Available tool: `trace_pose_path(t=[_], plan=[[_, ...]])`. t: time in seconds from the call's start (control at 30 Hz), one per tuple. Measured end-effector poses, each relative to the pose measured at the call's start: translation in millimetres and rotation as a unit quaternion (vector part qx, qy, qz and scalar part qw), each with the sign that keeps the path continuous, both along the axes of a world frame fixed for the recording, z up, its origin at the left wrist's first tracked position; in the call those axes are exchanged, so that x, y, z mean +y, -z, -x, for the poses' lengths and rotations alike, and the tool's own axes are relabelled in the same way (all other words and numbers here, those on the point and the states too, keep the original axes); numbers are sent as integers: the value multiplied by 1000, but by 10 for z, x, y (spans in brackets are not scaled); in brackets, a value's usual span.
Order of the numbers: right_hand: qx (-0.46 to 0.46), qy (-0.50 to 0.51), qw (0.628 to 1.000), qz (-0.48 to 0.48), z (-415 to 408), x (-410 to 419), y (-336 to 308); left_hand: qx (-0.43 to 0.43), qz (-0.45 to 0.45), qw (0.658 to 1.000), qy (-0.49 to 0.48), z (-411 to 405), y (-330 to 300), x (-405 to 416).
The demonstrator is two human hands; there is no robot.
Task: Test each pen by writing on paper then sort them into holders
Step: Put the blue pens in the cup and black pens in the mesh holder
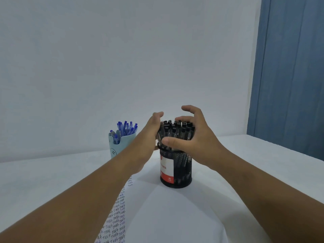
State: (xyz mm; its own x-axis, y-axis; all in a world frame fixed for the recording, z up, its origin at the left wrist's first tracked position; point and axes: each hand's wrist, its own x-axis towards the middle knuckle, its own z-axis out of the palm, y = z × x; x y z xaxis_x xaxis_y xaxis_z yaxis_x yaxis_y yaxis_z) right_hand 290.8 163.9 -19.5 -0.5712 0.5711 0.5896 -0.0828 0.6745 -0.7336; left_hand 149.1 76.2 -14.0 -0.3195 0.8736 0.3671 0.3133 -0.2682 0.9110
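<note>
From the head view, both hands close around the bundle of black pens point(176, 131) standing upright in the black mesh holder point(176, 170) at centre frame. The left hand point(149, 137) presses against the bundle's left side, its fingers curled behind the pens. The right hand point(194, 137) wraps the right side, thumb laid across the front just above the holder's rim, index finger lifted clear above the pen caps. The pens' long axes run vertical, directly between the two hands, so any single pen would come out upward; both hands sit about equally near.

To the left, a light blue holder point(121, 146) carries blue pens point(126, 128). Paper point(117, 216) covered in rows of "Test" lies under the left forearm on the white surface point(245, 172). A pale wall rises behind, with a blue curtain point(289, 67) at the upper right.
</note>
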Motion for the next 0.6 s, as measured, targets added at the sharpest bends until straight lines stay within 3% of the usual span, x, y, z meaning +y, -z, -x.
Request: trace_pose_path(t=[0.27,0.47,0.6], plan=[[5,-19,1000,16,29,16,20,-9,6,999,-34,-41,-76,22],[11,6,1000,-11,46,-40,41,-92,38,995,-33,3,-110,33],[10,-11,1000,22,40,-25,29,-112,58,992,-13,82,-127,-1]])
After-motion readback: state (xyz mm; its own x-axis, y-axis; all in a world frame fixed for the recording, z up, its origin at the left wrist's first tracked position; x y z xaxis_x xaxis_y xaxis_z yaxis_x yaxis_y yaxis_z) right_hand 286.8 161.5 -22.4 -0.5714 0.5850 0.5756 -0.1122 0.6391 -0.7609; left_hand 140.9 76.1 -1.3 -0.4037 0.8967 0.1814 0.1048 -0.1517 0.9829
